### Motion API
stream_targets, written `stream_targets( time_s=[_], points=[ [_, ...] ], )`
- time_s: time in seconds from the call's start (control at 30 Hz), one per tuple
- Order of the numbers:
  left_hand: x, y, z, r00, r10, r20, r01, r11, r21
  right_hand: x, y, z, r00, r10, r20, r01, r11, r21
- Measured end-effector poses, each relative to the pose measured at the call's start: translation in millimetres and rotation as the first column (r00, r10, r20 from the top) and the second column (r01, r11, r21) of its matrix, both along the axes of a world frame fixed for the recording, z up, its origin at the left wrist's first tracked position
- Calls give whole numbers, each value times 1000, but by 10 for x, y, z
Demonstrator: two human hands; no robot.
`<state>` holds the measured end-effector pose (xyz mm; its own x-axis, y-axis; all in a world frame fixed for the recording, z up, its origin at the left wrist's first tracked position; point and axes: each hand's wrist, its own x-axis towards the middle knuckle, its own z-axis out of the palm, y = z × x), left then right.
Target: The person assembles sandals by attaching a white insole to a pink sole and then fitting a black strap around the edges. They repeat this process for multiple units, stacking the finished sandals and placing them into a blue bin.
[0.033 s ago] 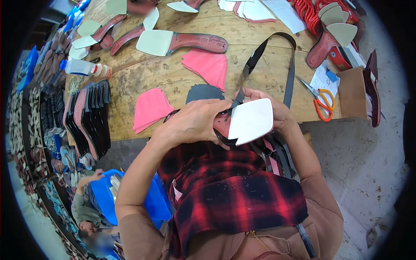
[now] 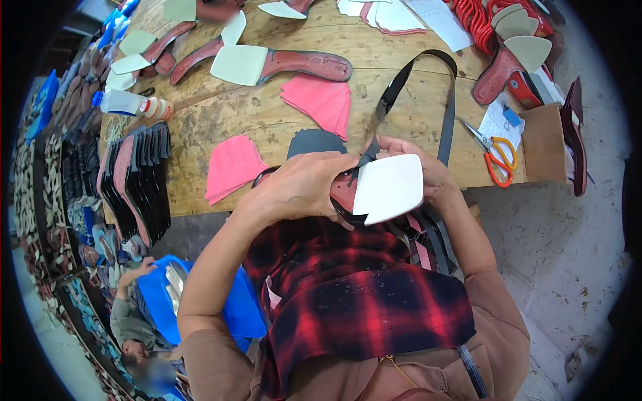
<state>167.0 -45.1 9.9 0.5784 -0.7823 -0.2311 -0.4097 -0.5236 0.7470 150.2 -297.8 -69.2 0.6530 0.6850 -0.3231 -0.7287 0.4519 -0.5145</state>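
Observation:
My left hand (image 2: 301,184) is closed round a reddish insole (image 2: 344,194) with a white toe piece (image 2: 389,188) at its right end. Black strips edge the insole, and a knotted black strap (image 2: 368,154) crosses it near the white piece. From there the strap loops away over the table and comes back down behind my right hand (image 2: 431,177). Bent fingers of that hand touch the strap beside the far edge of the white piece. Part of the right hand is hidden behind the toe piece. Dark and pink strap parts (image 2: 422,250) hang below it.
Pink sheets (image 2: 234,167), dark pieces (image 2: 314,142), another insole (image 2: 301,65) and a bottle (image 2: 124,103) lie on the wooden table (image 2: 254,123). Orange-handled scissors (image 2: 500,160) rest by a cardboard box (image 2: 543,144). Black-and-pink strips (image 2: 144,180) hang off the left edge. A co-worker's hand touches a blue basket (image 2: 157,297).
The white toe piece has shifted very slightly right and down in my hands. At the lower left, the co-worker's hand and the blue basket have moved a little.

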Motion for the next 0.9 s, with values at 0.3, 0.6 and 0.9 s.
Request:
stream_targets(
  time_s=[0.3, 0.6, 0.9],
  points=[
    [-6, -22, -26, 1000, -30, -10, 29, 997, -71, -93, -42, 265, 955, -168, 245, 241, 922, -304],
    [-803, -9, -460, 770, 412, 487, -473, 881, 3, -614, 512, 510, 740, -238, 630, 524, 791, -316],
    [-1159, 365, -304, 725, 571, -385, -664, 729, -169, -768, 705, 473, 827, -304, 472, 517, 740, -430]
  ],
)
